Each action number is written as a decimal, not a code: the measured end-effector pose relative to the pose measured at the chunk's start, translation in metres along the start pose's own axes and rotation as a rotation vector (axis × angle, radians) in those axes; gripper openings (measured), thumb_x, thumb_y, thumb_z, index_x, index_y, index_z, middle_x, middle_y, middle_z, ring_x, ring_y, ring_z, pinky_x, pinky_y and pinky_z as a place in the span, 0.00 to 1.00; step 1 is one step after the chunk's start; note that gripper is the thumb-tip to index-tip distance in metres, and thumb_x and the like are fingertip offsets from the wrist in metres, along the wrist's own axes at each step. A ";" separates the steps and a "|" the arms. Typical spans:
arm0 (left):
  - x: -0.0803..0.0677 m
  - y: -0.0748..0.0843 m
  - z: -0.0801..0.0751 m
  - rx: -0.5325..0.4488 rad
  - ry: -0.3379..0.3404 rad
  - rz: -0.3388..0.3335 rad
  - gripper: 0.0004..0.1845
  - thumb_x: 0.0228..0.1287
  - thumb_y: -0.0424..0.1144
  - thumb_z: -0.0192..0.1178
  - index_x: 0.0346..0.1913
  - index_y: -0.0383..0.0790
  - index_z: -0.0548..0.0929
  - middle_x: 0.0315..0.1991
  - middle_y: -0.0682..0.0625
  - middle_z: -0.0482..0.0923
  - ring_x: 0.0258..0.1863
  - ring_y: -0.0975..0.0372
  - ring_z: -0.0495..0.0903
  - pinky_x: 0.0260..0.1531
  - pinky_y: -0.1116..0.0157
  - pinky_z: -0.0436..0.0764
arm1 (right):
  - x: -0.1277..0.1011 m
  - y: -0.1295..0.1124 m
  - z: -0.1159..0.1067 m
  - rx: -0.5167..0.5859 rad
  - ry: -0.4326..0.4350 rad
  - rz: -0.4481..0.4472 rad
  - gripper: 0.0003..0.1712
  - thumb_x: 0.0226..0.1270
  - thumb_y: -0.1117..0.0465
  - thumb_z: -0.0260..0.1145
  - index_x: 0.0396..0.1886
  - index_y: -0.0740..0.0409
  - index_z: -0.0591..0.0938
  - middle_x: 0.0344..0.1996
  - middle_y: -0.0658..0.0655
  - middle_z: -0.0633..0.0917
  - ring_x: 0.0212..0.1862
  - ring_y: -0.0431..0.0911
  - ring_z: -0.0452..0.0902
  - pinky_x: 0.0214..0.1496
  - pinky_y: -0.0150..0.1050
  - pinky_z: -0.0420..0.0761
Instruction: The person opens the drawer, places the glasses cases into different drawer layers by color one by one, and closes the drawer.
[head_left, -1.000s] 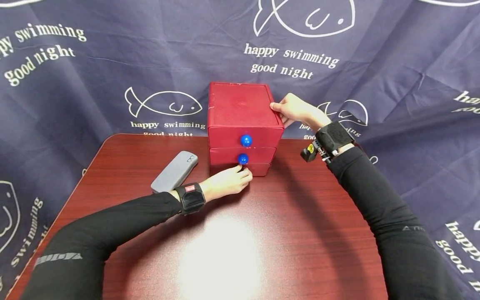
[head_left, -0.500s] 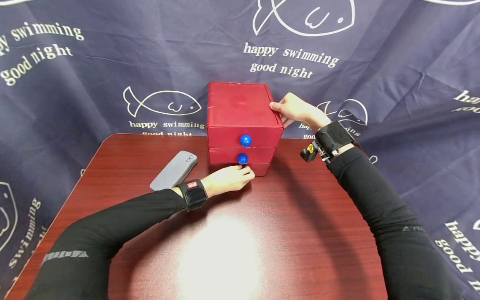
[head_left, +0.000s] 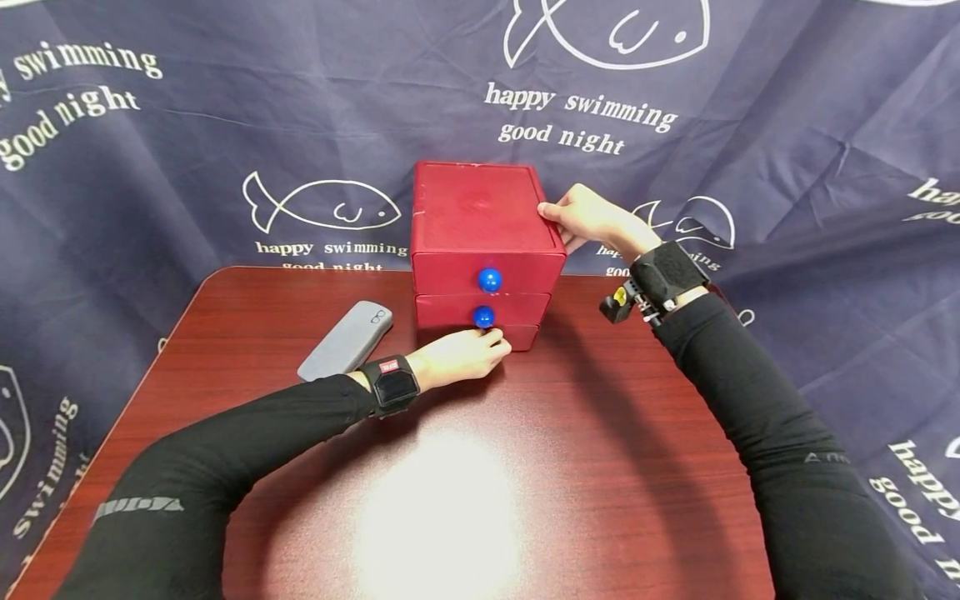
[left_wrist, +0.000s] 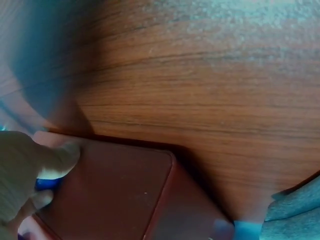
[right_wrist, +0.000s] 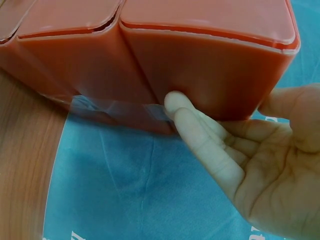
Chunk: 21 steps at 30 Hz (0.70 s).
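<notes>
A red three-drawer box (head_left: 480,208) stands on the wooden table, its drawer fronts facing me. Round blue knobs mark the top drawer (head_left: 487,273) and the middle drawer (head_left: 483,317). My left hand (head_left: 459,357) is at the bottom drawer (head_left: 525,337); in the left wrist view its thumb and finger pinch a blue knob (left_wrist: 47,184), mostly hidden by them. My right hand (head_left: 592,218) steadies the box's right side, thumb at the top edge. In the right wrist view its fingers (right_wrist: 207,147) lie fairly straight against the side wall. All drawers look pushed in.
A grey glasses case (head_left: 347,340) lies on the table (head_left: 600,467) left of the box. Behind hangs a dark blue cloth (head_left: 330,100) with white fish and lettering. Clear tape (right_wrist: 115,107) runs along the box's side.
The left hand has shifted slightly right at the bottom drawer. The right hand stays at the side of the box, and the drawers look the same.
</notes>
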<state>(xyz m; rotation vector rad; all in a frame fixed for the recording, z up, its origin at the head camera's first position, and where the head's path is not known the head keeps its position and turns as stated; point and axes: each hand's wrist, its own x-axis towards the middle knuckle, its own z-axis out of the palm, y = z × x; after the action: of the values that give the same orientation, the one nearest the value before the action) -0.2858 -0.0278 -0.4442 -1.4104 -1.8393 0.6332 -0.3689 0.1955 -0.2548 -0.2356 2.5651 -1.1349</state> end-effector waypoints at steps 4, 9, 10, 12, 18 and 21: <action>0.001 0.000 -0.001 0.022 -0.006 0.003 0.07 0.73 0.36 0.59 0.35 0.46 0.85 0.36 0.53 0.76 0.40 0.61 0.74 0.30 0.72 0.72 | 0.000 0.000 0.000 -0.003 0.003 0.000 0.24 0.80 0.57 0.54 0.50 0.78 0.82 0.14 0.44 0.84 0.21 0.37 0.84 0.30 0.32 0.86; 0.001 -0.001 -0.002 0.051 -0.003 0.017 0.07 0.72 0.36 0.61 0.35 0.46 0.86 0.36 0.53 0.76 0.39 0.61 0.73 0.29 0.73 0.71 | -0.001 -0.001 0.000 -0.003 0.005 0.002 0.25 0.80 0.56 0.54 0.51 0.78 0.81 0.14 0.44 0.84 0.21 0.37 0.84 0.29 0.32 0.86; 0.001 -0.001 -0.002 0.050 -0.003 0.015 0.07 0.72 0.36 0.61 0.35 0.46 0.86 0.36 0.53 0.76 0.39 0.62 0.73 0.29 0.73 0.71 | -0.001 -0.001 0.000 -0.003 0.006 0.001 0.25 0.80 0.56 0.54 0.51 0.78 0.81 0.15 0.44 0.84 0.21 0.37 0.84 0.29 0.32 0.86; 0.001 -0.001 -0.002 0.044 -0.007 0.011 0.06 0.72 0.36 0.61 0.35 0.46 0.86 0.36 0.53 0.76 0.39 0.62 0.73 0.28 0.73 0.70 | -0.001 -0.001 0.000 -0.005 0.009 -0.001 0.25 0.80 0.56 0.54 0.51 0.78 0.82 0.15 0.44 0.84 0.21 0.37 0.84 0.29 0.32 0.86; 0.002 0.002 -0.008 0.053 -0.028 0.029 0.05 0.72 0.37 0.62 0.37 0.47 0.88 0.37 0.53 0.76 0.41 0.61 0.74 0.29 0.73 0.73 | -0.002 -0.001 0.000 -0.011 -0.003 -0.007 0.25 0.80 0.56 0.54 0.51 0.79 0.81 0.16 0.44 0.84 0.22 0.37 0.85 0.31 0.33 0.87; 0.002 0.006 -0.013 0.057 -0.028 0.039 0.05 0.71 0.38 0.63 0.37 0.47 0.88 0.37 0.53 0.76 0.41 0.61 0.75 0.31 0.74 0.75 | -0.002 -0.001 -0.001 -0.017 -0.008 -0.006 0.26 0.81 0.56 0.53 0.51 0.79 0.81 0.16 0.44 0.85 0.22 0.37 0.85 0.31 0.32 0.87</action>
<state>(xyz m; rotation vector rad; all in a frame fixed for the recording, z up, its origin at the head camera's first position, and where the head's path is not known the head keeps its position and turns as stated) -0.2723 -0.0249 -0.4395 -1.4090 -1.8053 0.7232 -0.3673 0.1962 -0.2531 -0.2521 2.5694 -1.1124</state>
